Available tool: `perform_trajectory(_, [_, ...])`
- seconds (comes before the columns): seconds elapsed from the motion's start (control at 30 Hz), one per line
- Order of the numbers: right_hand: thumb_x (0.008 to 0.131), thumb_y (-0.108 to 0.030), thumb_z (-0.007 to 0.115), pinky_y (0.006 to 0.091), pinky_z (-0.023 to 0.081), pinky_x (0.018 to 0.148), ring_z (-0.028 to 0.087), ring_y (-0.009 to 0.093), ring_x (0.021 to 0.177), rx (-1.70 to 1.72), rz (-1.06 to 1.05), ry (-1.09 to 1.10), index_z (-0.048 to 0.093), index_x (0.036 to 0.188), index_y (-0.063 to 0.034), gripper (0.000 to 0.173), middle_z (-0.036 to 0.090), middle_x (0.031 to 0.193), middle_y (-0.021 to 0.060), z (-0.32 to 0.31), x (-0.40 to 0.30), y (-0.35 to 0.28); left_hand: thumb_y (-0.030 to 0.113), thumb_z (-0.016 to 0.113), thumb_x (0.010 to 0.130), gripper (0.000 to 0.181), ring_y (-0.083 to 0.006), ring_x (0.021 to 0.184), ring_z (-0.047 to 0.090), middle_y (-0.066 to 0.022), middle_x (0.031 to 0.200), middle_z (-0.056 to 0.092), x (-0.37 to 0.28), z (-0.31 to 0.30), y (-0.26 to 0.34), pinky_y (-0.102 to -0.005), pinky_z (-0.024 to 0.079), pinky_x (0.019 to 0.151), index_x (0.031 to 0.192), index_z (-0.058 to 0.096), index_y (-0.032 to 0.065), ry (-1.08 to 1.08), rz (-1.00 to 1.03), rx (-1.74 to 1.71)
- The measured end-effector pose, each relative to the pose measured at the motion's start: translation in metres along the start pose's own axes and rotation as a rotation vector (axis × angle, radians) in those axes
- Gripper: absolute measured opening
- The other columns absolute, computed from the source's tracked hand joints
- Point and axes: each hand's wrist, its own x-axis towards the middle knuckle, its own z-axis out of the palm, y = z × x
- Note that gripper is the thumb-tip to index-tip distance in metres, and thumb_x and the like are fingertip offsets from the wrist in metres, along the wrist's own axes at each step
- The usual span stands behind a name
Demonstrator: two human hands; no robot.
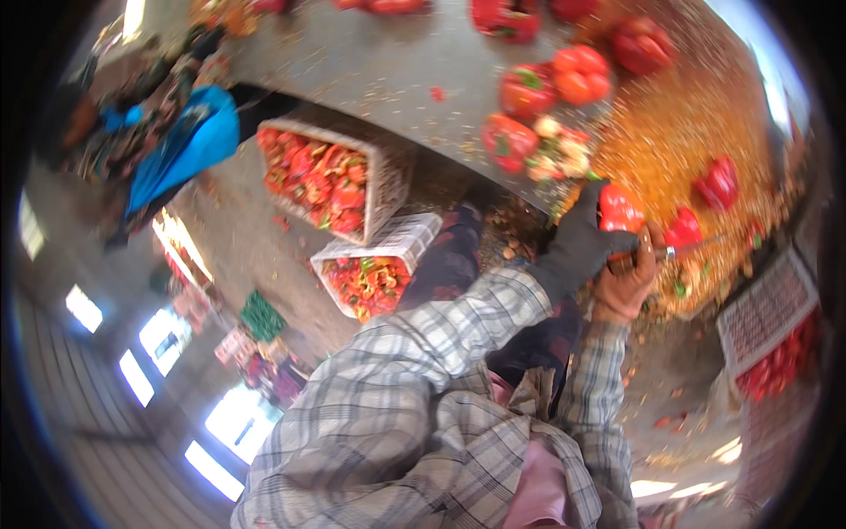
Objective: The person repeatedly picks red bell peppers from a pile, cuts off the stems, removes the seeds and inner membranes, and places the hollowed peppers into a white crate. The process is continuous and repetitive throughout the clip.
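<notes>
At the near edge of a metal worktable (pixel 396 73), my left hand (pixel 575 241) wears a dark glove and grips a red bell pepper (pixel 620 209). Close beside it, my bare right hand (pixel 628 284) holds a knife (pixel 691 247) by the handle, its blade pointing right over the table. A red pepper piece (pixel 683 228) lies just past the blade, with another red pepper (pixel 718 184) beyond. Left of the gloved hand is a small heap of pale seed cores (pixel 562 151). Whole red peppers (pixel 525 91) sit behind that heap.
Orange juice and seeds (pixel 674 119) coat the table's right part. Crates of pepper pieces (pixel 390 178) (pixel 423 228) stand on the floor at left, near my legs. Another crate (pixel 767 314) is at right, by red peppers. A person in a blue apron (pixel 188 149) is at upper left.
</notes>
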Motion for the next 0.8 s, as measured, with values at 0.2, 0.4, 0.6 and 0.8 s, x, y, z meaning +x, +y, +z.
perform_trajectory(0.2, [0.087, -0.007, 0.058, 0.0154, 0.033, 0.051, 0.046, 0.002, 0.060, -0.001, 0.465, -0.244, 0.058, 0.112, -0.0024, 0.025, 0.061, 0.092, 0.0027, 0.044, -0.030, 0.019, 0.011, 0.074, 0.070, 0.047, -0.0212, 0.095, 0.061, -0.0119, 0.103, 0.061, -0.016, -0.088, -0.021, -0.0339, 0.051, 0.085, 0.110, 0.052, 0.0010, 0.122, -0.028, -0.346])
perform_trajectory(0.4, [0.085, -0.007, 0.060, 0.0303, 0.051, 0.086, 0.057, 0.023, 0.108, 0.062, 0.444, -0.289, 0.055, 0.113, 0.0051, 0.031, 0.057, 0.114, 0.0151, 0.071, -0.037, 0.020, 0.021, 0.070, 0.076, 0.045, -0.0243, 0.097, 0.058, -0.0129, 0.114, 0.055, -0.046, -0.296, -0.020, -0.0373, 0.052, 0.081, 0.111, 0.052, 0.0006, 0.710, 0.042, 0.127])
perform_trajectory(0.6, [0.088, -0.010, 0.057, 0.0237, 0.050, 0.060, 0.059, 0.013, 0.077, 0.046, 0.516, -0.176, 0.057, 0.108, 0.0025, 0.024, 0.062, 0.095, 0.0094, 0.058, -0.031, 0.015, 0.015, 0.072, 0.077, 0.052, -0.0239, 0.109, 0.054, -0.0156, 0.123, 0.054, -0.052, -0.490, -0.044, -0.0347, 0.044, 0.093, 0.123, 0.052, -0.0022, 1.118, -0.174, 0.658])
perform_trajectory(0.8, [0.093, -0.025, 0.058, 0.0228, 0.041, 0.043, 0.051, 0.008, 0.054, 0.107, 0.486, -0.100, 0.051, 0.116, -0.0006, 0.034, 0.061, 0.081, 0.0055, 0.047, -0.027, 0.019, 0.009, 0.070, 0.080, 0.046, -0.0167, 0.099, 0.057, -0.0087, 0.110, 0.059, 0.005, -0.348, -0.059, -0.0307, 0.049, 0.084, 0.123, 0.055, 0.0061, 0.507, 0.330, 0.652])
